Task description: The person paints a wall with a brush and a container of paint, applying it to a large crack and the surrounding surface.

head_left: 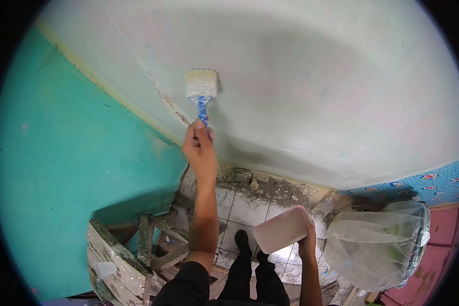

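Note:
My left hand is closed around the blue-and-white patterned handle of a wide paintbrush. The brush points upward, its pale bristles coated whitish and overlapping the whitish wall. Lower down, my right hand grips the right edge of a shallow, pale pink rectangular container. It is held tilted above the tiled floor, near my feet.
A teal wall meets the whitish one at a cracked corner on the left. Below it stands a worn, paint-spattered wooden frame. Clear plastic sheeting covers something at the right, beside a pink panel. Rubble lines the wall base.

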Tool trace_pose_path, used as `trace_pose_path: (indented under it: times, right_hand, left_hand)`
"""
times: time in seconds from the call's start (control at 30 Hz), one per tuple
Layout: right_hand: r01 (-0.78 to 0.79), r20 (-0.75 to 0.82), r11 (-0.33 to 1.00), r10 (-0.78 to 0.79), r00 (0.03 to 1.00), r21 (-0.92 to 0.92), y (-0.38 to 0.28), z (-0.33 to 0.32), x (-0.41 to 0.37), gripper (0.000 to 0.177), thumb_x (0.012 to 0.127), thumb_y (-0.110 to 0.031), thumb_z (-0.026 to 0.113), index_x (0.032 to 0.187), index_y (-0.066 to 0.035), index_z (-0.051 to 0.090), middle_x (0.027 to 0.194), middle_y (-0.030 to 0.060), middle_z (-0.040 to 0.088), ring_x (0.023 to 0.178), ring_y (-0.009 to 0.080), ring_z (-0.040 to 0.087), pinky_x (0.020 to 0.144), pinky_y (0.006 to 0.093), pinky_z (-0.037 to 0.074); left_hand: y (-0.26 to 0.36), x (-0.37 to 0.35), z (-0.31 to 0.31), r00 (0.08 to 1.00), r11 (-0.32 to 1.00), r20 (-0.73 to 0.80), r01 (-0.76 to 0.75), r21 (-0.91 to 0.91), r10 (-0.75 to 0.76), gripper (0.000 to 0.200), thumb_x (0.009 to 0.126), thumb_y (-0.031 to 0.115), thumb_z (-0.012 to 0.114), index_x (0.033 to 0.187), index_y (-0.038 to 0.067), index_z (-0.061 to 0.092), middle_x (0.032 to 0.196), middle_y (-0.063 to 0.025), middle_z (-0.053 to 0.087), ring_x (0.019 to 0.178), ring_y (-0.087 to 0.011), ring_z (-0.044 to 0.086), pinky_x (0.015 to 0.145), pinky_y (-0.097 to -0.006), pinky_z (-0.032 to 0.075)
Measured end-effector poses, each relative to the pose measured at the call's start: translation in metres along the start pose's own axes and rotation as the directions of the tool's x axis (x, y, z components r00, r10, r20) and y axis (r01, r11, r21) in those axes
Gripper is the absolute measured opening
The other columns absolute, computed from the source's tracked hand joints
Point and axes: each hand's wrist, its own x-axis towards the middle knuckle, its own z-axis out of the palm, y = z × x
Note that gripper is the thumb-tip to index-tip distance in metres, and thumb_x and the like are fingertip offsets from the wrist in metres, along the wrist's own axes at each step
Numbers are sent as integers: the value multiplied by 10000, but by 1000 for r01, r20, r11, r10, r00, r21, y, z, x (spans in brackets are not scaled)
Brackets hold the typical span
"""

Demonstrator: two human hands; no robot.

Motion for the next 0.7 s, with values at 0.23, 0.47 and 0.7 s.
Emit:
trace_pose_path:
  times: [0.23, 0.47, 0.7]
  right_hand:
    - [-78, -57, 996, 76, 995, -38, 3, 13, -8, 541, 962, -362, 481, 1388, -39, 400, 1310, 125, 516, 1184, 234, 553, 944, 370, 503]
    - [-66, -58, 995, 62, 996, -70, 6, 10, -10, 547, 957, -354, 481, 1394, -37, 393, 1301, 131, 517, 1180, 235, 551, 955, 369, 493]
    - [-55, -45, 995, 52, 998, -77, 15, 17, -3, 559, 961, -360, 477, 1395, -20, 384, 1340, 148, 496, 1242, 257, 513, 1025, 396, 441]
  left_hand:
    - [-185, -81, -38, 983, 943, 181, -42, 330, -20, 328, 1026, 243, 479, 833, -8, 563, 625, -31, 460, 573, -128, 413, 530, -312, 347]
    - [-275, -102, -83, 961, 718, 91, 130, 684, -261, 370, 967, 249, 516, 751, -43, 588, 627, -216, 553, 555, -360, 532, 562, -470, 404]
    - [-91, -3, -66, 984, 850, 0, 156, 503, -180, 376, 969, 245, 540, 736, -39, 622, 543, -99, 529, 496, -192, 457, 514, -363, 374]
